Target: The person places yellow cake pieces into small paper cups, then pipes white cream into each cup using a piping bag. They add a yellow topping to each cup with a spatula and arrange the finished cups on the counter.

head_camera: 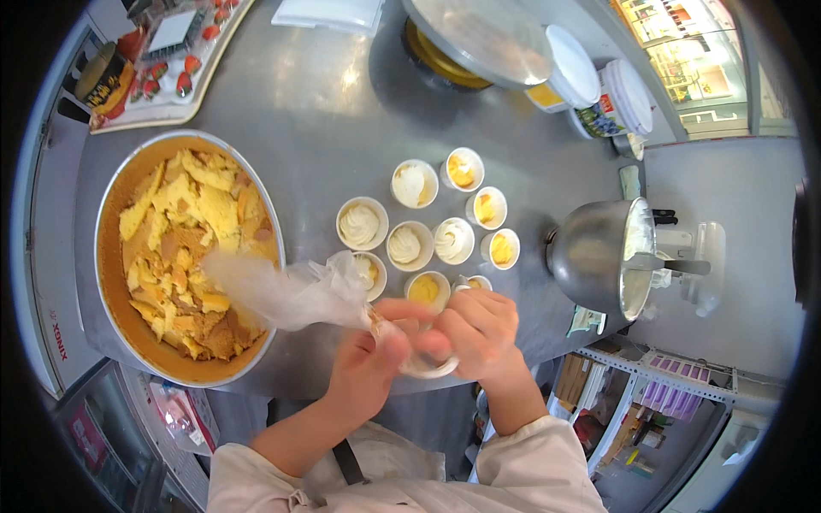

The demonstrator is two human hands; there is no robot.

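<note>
My left hand (369, 365) grips the gathered part of a clear piping bag (314, 292), whose loose end trails left over a big round bowl. Close beside it, my right hand (478, 327) is closed around part of the bag, with a metal tip showing above the knuckles; exactly what its fingers hold is partly hidden. A white paper cup (426, 369) or ring-like rim shows between and below the hands. Beyond them stand several small white cups: some hold swirled cream, such as one cup (362, 223), others show yellow cake pieces, such as another cup (501, 249).
The round bowl (279, 247) of broken cake stands at left on the steel table (308, 115). A tray (151, 118) with strawberries is at upper left, a metal turntable (487, 38) at the top. At right, a steel mixing bowl (584, 256) holds cream and a spatula (680, 265).
</note>
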